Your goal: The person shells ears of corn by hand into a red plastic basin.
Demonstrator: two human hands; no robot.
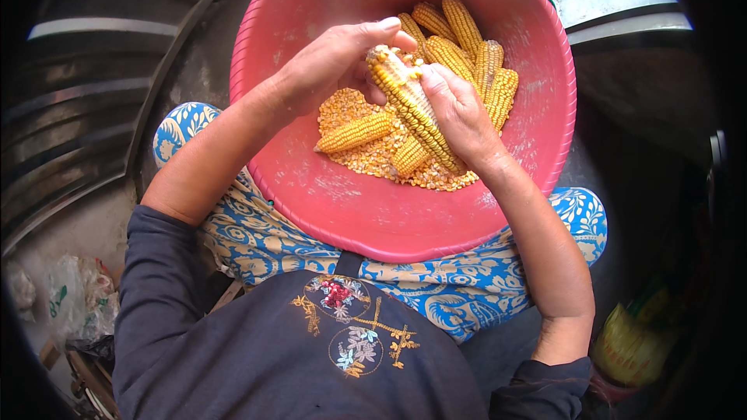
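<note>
My right hand [461, 105] grips a yellow corn cob [408, 102] that is tilted, its upper end towards my left hand [350, 61]. The right thumb presses on a pale strip where the kernels are gone, with a few loose kernels by its tip. My left hand is at the cob's upper end, its thumb raised off the cob. Some left fingers pass behind the cob, so their hold is hidden. Below both hands is a red plastic tub [350, 204] holding loose corn kernels [367, 154]. A whole cob [356, 132] and a partly hidden cob [410, 156] lie on the kernels.
Several more cobs [461, 23] are heaped at the tub's far right side. The tub rests against my legs in blue patterned trousers [461, 303]. Corrugated metal [105, 64] stands at left. Plastic bags [81, 291] lie lower left, a yellow bag [630, 344] lower right.
</note>
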